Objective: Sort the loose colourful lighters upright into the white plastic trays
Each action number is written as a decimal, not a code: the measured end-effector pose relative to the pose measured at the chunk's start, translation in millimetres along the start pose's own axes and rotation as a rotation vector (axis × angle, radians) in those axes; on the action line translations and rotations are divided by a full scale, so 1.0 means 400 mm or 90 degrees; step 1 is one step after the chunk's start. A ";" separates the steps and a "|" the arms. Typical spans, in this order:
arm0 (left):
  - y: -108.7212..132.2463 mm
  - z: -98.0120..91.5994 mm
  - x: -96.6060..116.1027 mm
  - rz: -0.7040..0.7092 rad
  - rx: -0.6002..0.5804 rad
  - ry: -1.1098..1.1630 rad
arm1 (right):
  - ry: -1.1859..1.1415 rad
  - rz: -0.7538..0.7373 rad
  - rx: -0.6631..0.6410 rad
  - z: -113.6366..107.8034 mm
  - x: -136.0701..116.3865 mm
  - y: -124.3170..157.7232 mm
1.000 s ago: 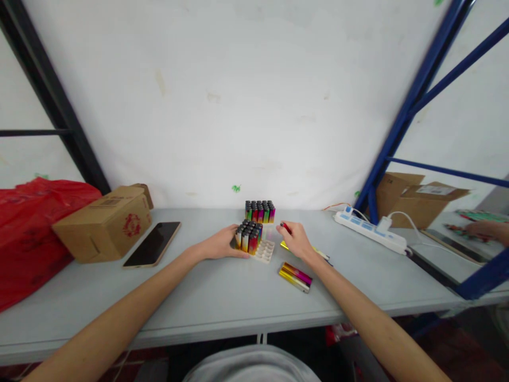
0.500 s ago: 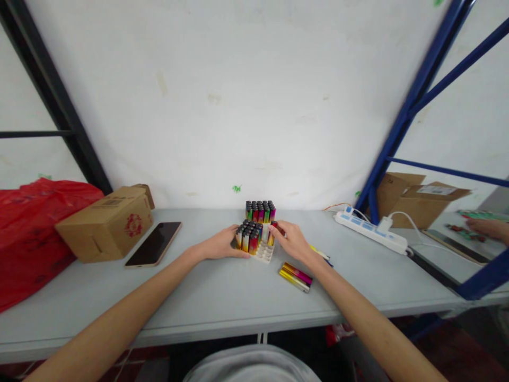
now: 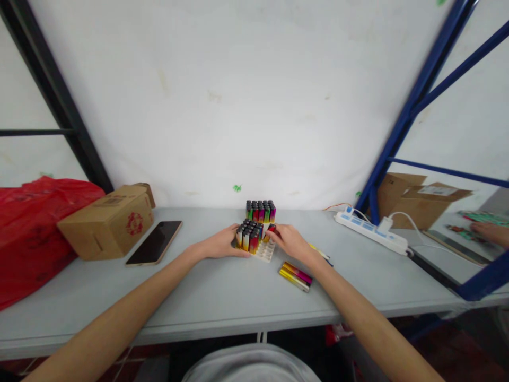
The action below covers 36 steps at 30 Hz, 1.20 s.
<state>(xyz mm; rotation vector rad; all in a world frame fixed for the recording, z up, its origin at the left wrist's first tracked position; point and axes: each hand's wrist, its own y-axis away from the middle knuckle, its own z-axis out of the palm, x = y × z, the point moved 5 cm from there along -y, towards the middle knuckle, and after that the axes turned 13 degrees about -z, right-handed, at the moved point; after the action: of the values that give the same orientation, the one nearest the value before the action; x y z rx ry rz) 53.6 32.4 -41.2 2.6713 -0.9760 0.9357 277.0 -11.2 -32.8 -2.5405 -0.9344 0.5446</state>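
Note:
A white tray (image 3: pixel 264 253) with round-edged slots stands at the table's middle, its left part filled with upright lighters (image 3: pixel 248 236) in bright colours with black tops. My left hand (image 3: pixel 222 243) is closed round the tray's left side, thumb along the front edge. Between the fingers of my right hand (image 3: pixel 289 239) is a red and yellow lighter (image 3: pixel 269 232), tilted over the tray's right part. Behind stands a second block of upright lighters (image 3: pixel 260 210). Loose yellow and magenta lighters (image 3: pixel 295 276) lie on the table near my right forearm; a few more are partly hidden beyond it.
To the left are a phone (image 3: pixel 155 243), a cardboard box (image 3: pixel 105 223) and a red plastic bag (image 3: pixel 40 233). A white power strip (image 3: pixel 369 232) lies right, by a blue metal frame (image 3: pixel 401 124). Past it, another person's hand (image 3: pixel 491 232) shows beside an open carton (image 3: pixel 417 199).
The lighter in my right hand has gone from nearly upright to tilted and moved slightly left over the tray. My left hand stays in place.

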 end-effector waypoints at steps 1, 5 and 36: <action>0.000 0.000 0.000 -0.002 -0.001 0.002 | 0.010 0.002 -0.006 0.001 0.001 0.000; 0.000 0.001 -0.004 -0.019 -0.006 -0.005 | 0.041 0.011 -0.027 0.011 0.002 -0.003; -0.004 0.008 -0.005 -0.024 -0.029 -0.024 | 0.034 0.191 -0.060 -0.212 0.164 0.366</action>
<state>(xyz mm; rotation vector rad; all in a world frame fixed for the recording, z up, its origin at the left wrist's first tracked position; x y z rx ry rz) 55.0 33.7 -45.0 2.6685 -0.9395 0.8482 440.7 -88.6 -43.9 -2.7862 -0.5746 0.5247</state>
